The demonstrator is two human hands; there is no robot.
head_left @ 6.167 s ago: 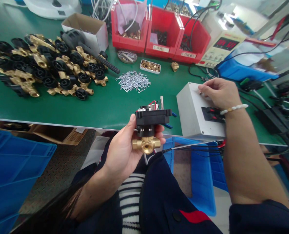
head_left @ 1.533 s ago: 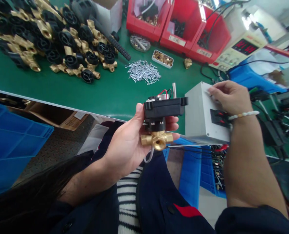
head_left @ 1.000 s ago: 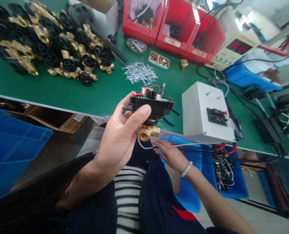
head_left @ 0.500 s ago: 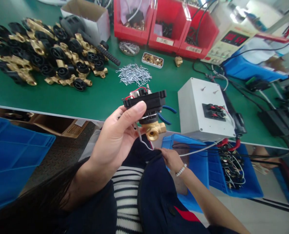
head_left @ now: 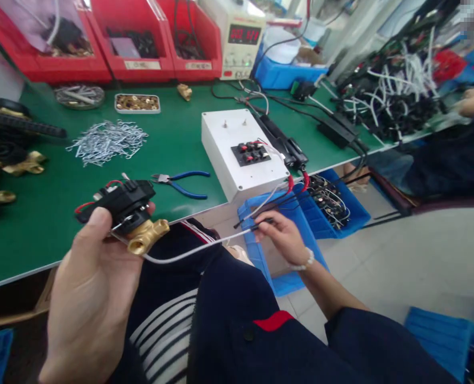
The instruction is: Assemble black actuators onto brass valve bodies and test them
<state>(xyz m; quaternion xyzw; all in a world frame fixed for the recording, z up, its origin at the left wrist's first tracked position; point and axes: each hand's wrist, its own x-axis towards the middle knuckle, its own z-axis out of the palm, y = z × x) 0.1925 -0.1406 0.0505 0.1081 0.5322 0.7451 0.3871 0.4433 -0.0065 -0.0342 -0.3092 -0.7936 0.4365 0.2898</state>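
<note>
My left hand (head_left: 93,277) is closed round a valve assembly (head_left: 127,213), a black actuator housing with red wires on a brass tee body, held over the bench's front edge. A white cable (head_left: 189,250) runs from the valve to my right hand (head_left: 280,237), which pinches the cable's far end above a blue bin (head_left: 260,256). The white test box (head_left: 240,152) with red and black terminals sits on the green bench (head_left: 173,133) just beyond my right hand; its leads hang down toward that hand.
Blue-handled pliers (head_left: 183,182) and a heap of metal clips (head_left: 106,141) lie on the bench. Red bins (head_left: 141,32), a power supply (head_left: 239,37) and a tray of brass fittings (head_left: 136,102) stand behind. Brass valve bodies (head_left: 5,170) lie left. Another person (head_left: 460,138) sits right.
My right hand left the test box, dropped below the bench edge and took the white cable's end, drawing it out rightward. The valve tilted in my left hand. My view swung right.
</note>
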